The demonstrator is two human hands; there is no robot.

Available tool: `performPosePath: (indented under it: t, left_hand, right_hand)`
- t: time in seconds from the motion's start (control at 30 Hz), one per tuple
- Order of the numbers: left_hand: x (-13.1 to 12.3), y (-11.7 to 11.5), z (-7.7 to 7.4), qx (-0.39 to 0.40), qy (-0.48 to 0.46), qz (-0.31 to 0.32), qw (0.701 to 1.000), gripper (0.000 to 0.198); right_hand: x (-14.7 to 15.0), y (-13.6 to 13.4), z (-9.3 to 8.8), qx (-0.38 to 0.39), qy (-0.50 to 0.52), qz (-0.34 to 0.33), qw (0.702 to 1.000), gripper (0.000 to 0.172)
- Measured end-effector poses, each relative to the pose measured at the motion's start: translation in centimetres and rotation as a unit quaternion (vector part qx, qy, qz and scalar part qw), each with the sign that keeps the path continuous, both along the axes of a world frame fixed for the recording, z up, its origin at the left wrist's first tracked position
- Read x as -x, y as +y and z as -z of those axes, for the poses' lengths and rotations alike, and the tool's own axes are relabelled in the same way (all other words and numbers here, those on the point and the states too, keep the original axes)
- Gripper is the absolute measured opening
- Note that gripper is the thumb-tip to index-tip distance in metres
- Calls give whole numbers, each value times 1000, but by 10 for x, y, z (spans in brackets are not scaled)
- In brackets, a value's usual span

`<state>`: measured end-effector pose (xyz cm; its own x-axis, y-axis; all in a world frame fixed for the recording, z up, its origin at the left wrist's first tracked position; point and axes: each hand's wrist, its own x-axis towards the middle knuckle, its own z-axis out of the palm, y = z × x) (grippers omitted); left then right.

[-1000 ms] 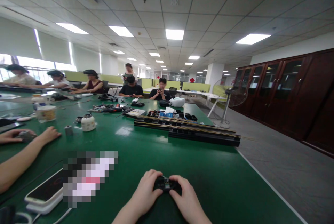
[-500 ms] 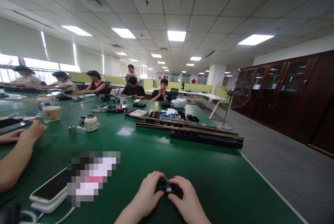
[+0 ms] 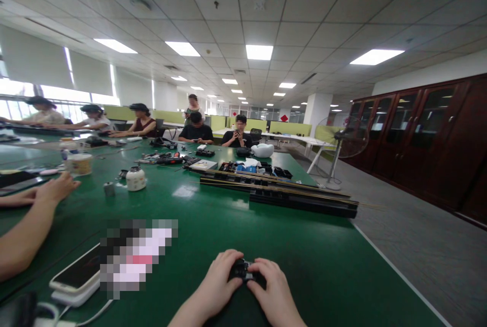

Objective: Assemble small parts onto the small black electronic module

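Near the front edge of the green table point(image 3: 327, 261), a small black part with a shiny metal piece point(image 3: 242, 269) sits between my two hands; its exact kind is too small to make out. My left hand point(image 3: 220, 279) grips its left side, with thumb and fingers curled round it. On the other side, my right hand point(image 3: 271, 282) pinches the right end, its index finger over the top. Fingers cover much of the part.
A phone point(image 3: 76, 268) on a white base with cables lies to my left. Beyond it are a co-worker's hands point(image 3: 57, 190), a white jar point(image 3: 136, 178) and a small metal cylinder point(image 3: 109, 189). Long black rails point(image 3: 302, 205) with thin brass rods lie ahead.
My right fingers have shifted slightly over the part, covering more of its metal piece. The whole view has moved a little; both hands keep their hold.
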<state>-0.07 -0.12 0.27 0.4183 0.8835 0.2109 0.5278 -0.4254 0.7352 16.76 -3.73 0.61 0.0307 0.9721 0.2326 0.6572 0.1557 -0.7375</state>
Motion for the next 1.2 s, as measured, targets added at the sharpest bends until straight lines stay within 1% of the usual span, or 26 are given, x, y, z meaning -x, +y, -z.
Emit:
performPosePath:
  t: [0.33,0.47,0.57,0.67,0.87,1.03,1.2]
  left_hand:
    - [1,0,0,5,6,8,1000,47]
    - [1,-1,-1,3,13,5,1000,43]
    - [1,-1,-2,-1,13,6,1000,40]
    - [0,0,-3,2,15,8,1000,41]
    - [1,-1,-5,13,17,4,1000,45]
    - [1,-2,-7,26,11,1,1000,48]
    - [2,-1,-8,32,8,1,999,52]
  right_hand:
    - [-1,0,2,-3,-15,-12,1000,19]
    - [-1,-1,0,-7,-10,-13,1000,19]
    - [-1,0,0,-15,4,-10,1000,19]
    - [-2,1,1,-35,35,-1,999,18]
    - [-8,1,0,-66,80,67,992,25]
    - [-16,2,-4,-93,123,140,978,33]
    - [-27,2,-8,-98,140,191,967,41]
